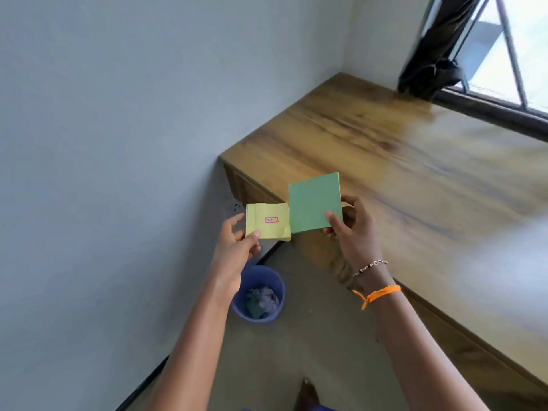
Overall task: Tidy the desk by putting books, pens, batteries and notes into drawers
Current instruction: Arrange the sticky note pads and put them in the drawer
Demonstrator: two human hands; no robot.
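My left hand (pixel 237 247) pinches a yellow pad of sticky notes (pixel 268 222) by its lower left corner; a small red-framed label sits on its top sheet. My right hand (pixel 351 225) pinches a green pad of notes (pixel 314 203) at its lower right corner, thumb on the front and fingers behind. Both pads are held side by side in the air, just off the near left corner of the wooden desk (pixel 415 161). No drawer front shows clearly; only the desk's side panels are in view.
A blue waste bin (pixel 259 295) with crumpled scraps stands on the floor below my left forearm. A grey wall runs along the left. A dark bundled curtain (pixel 430 63) hangs at the window at the desk's far edge.
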